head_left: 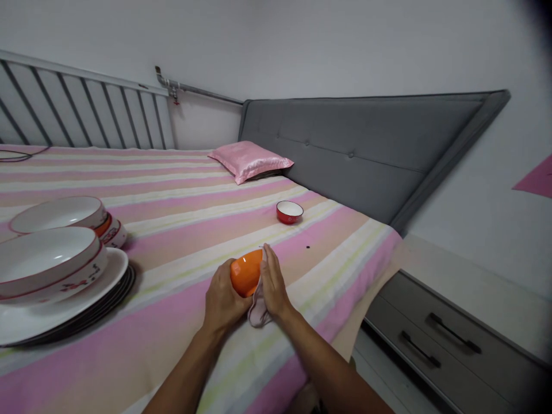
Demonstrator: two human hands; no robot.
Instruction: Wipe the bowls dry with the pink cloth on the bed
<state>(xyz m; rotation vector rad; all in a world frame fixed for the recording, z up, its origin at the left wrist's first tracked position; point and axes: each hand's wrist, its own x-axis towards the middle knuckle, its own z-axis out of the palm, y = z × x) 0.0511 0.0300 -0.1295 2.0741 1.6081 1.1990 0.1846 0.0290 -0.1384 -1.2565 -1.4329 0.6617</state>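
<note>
An orange bowl [246, 273] is tipped on its side above the striped bedspread, its glossy outside facing the camera. My left hand [222, 299] grips it from the left, fingers and thumb curved around its wall. A pale pinkish cloth [259, 313] hangs under my right hand [272, 282], which presses it with straight fingers against the bowl's right side. Part of the cloth is hidden behind those fingers. Beyond both hands, a small red bowl with a white inside [289, 212] stands upright on the bed.
At left, white red-rimmed bowls [47, 261] sit on a stack of plates [116, 276], with more stacked bowls [64, 213] behind. A pink pillow [252, 160] lies by the grey headboard [345, 138]. A drawer cabinet [448, 339] stands right of the bed edge.
</note>
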